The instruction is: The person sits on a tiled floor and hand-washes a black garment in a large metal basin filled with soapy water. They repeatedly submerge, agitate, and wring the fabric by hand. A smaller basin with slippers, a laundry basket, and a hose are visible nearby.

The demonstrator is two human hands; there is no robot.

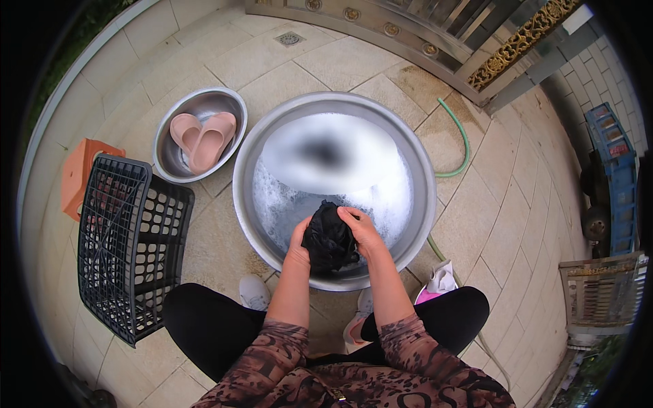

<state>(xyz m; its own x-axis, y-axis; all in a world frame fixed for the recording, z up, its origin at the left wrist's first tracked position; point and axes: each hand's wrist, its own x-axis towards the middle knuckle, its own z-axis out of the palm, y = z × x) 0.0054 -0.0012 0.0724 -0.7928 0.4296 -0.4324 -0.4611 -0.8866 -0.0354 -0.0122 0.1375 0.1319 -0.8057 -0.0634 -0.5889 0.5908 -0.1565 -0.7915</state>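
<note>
A wet-looking black cloth is bunched up between my two hands. My left hand grips its left side, with most of the fingers hidden behind the fabric. On the other side, my right hand holds the upper right edge, thumb on top. Both hands are over the near part of a large round metal basin, which holds sudsy water. A blurred white oval covers the far part of the water, so what lies there cannot be made out.
Left of the basin stands a small metal bowl with pink clogs. A black plastic crate and an orange stool are farther left. A green hose curves along the right. White tissue lies by my right knee; a metal gate stands ahead.
</note>
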